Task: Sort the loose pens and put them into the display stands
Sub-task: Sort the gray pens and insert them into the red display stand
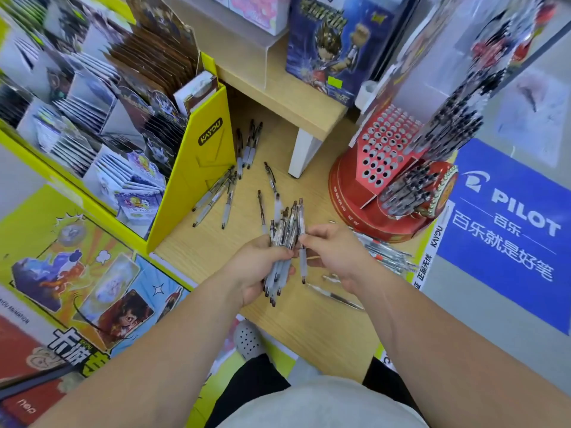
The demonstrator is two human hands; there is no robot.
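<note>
now, left hand (262,273): clenched round a bundle of pens (285,230), held above the table (309,329)
right hand (332,251): one pen (302,264) at the bundle's edge is pinched
risk: pens may be spilled if the grip is loosened by a sideways tug
loose pens (228,186): about ten are counted by the yellow box (197,180); a blurred pile by the right wrist cannot be counted
display stand (386,168): one, with many holes unfilled

Just left of the red round perforated display stand (386,168), the left hand (259,270) grips a bundle of clear-barrelled pens (285,230) over the light wooden tabletop (324,329), the right hand (333,251) pinches a single clear pen (302,267) at the bundle's edge, and scattered loose pens (228,189) lie farther left.
</note>
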